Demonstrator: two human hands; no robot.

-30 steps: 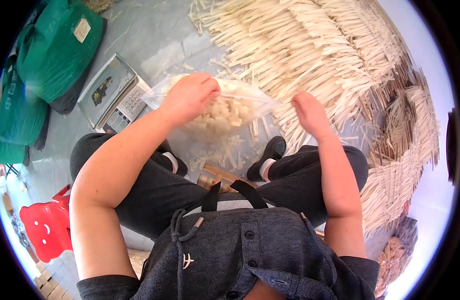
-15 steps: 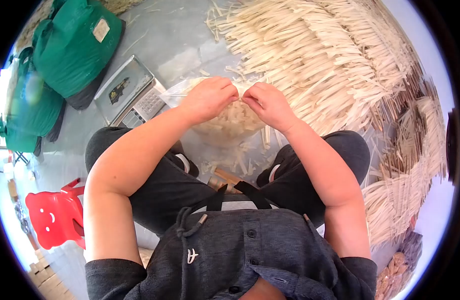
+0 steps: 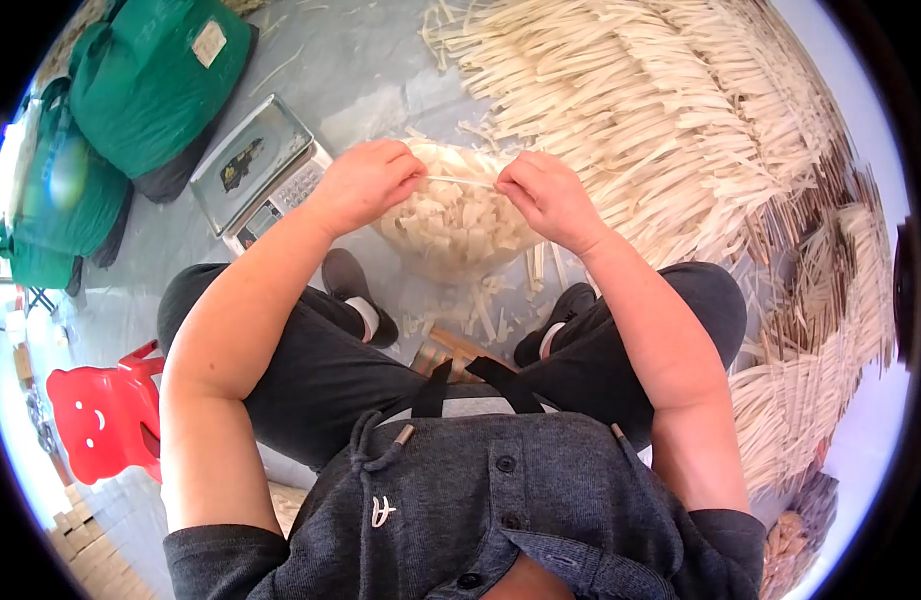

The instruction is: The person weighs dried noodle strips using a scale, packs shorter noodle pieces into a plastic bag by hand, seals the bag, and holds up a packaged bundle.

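Between my feet stands a clear plastic bag [image 3: 455,262] filled with pale, flat, strip-like pieces [image 3: 455,222]. My left hand [image 3: 372,182] pinches one side of the bag's mouth, fingers pressed together. On the other side, my right hand [image 3: 552,200] grips the same edge between thumb and fingers. A thin whitish line, which looks like the bag's rim, stretches taut from one hand to the other. The pieces show just below this line, and some lie scattered on the floor beneath.
A digital scale [image 3: 252,168] sits on the floor to the left. Beyond it are green sacks [image 3: 145,85]. Pale strips in a large heap [image 3: 630,110] cover the right side. A red chair [image 3: 100,420] stands at lower left, and a wooden piece [image 3: 460,348] lies between my feet.
My hands have moved apart, the left one farther leftward, pulling the bag's edge taut between them. More of the pale pieces in the bag now shows.
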